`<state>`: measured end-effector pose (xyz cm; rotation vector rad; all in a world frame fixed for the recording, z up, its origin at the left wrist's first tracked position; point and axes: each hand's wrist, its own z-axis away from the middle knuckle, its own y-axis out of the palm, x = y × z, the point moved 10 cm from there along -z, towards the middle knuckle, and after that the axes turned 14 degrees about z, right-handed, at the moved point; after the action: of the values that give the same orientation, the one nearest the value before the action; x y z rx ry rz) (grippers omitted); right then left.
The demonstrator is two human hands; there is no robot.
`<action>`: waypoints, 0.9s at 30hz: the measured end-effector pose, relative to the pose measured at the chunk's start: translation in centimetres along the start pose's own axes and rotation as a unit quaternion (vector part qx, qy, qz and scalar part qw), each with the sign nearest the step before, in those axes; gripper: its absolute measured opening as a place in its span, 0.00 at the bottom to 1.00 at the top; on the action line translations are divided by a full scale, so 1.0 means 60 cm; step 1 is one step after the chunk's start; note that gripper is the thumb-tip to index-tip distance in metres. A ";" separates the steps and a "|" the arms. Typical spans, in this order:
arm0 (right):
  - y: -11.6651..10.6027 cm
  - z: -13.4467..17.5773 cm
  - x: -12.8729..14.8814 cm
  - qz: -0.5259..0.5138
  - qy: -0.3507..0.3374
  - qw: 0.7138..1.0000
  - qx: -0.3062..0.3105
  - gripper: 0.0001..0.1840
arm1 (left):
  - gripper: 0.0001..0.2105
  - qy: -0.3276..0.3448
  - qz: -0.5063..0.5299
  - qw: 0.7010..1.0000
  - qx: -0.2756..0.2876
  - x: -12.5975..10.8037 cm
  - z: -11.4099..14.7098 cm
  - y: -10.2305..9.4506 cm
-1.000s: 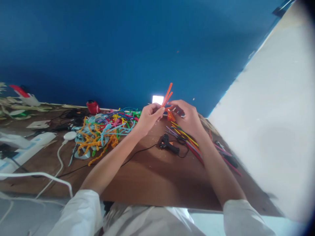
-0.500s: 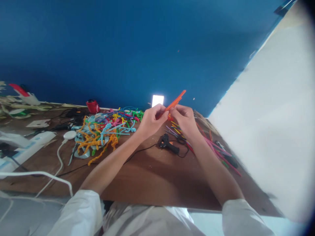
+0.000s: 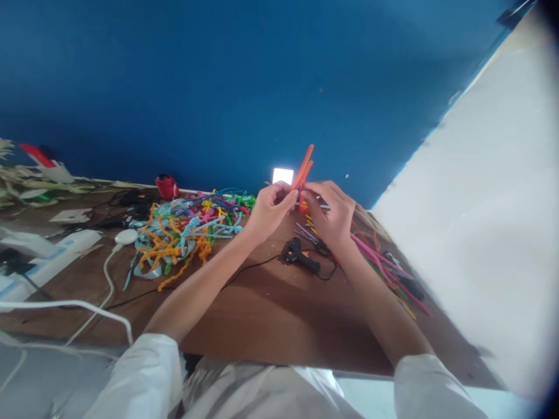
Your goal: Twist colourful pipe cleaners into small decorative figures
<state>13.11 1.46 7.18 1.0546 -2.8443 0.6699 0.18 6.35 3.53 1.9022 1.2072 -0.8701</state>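
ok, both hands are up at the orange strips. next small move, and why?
I'd have the right hand pinch the orange strips just beside the left hand, which would act as anchor. The left thumb and fingers already grip them, two upper ends stick up free, and the right fingertips are right there, though firm contact is hard to tell.

Before me a blue wall (image 3: pixel 218 87) is rising behind the brown table (image 3: pixel 257 326), a white wall (image 3: pixel 480 203) is flanking it on the right, and a bright rectangle (image 3: pixel 283 176) is glowing low against the blue.
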 end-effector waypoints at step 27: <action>0.007 -0.015 -0.007 -0.024 0.040 0.993 0.110 0.11 | 0.12 0.033 -0.055 0.998 0.024 -0.026 -0.002 0.003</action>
<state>13.06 2.41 7.74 1.0928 -2.7147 1.0163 -0.20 5.69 4.94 1.9321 1.3517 -0.9080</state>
